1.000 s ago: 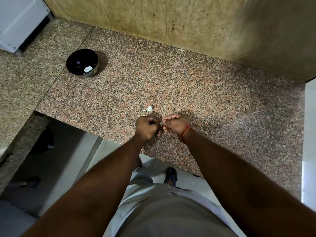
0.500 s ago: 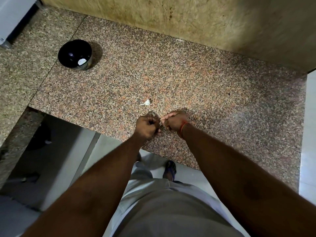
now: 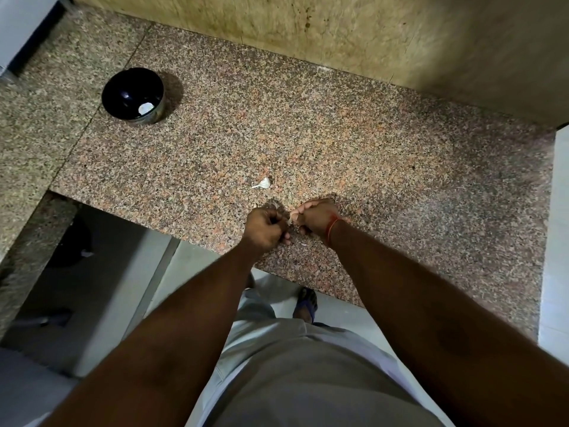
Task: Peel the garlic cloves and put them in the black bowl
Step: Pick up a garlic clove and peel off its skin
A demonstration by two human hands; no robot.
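My left hand point(image 3: 265, 227) and my right hand point(image 3: 314, 217) meet close to the front edge of the granite counter point(image 3: 369, 155), fingers curled. Between them they pinch a garlic clove point(image 3: 290, 219), of which only a pale sliver shows. A second, unpeeled white clove point(image 3: 264, 183) lies on the counter just beyond the hands. The black bowl point(image 3: 133, 95) stands far off at the back left, with one white peeled clove point(image 3: 145, 108) inside it. A scrap of skin point(image 3: 303, 243) lies under my right wrist.
A tan stone wall point(image 3: 338, 35) closes the back of the counter. A white appliance corner point(image 3: 18, 29) sits at the top left. The counter drops to the floor on the near left. A white surface point(image 3: 557, 229) borders the right.
The hands stay together on the clove with small finger movements. The view has shifted slightly, so the bowl and loose clove sit a little differently in frame.
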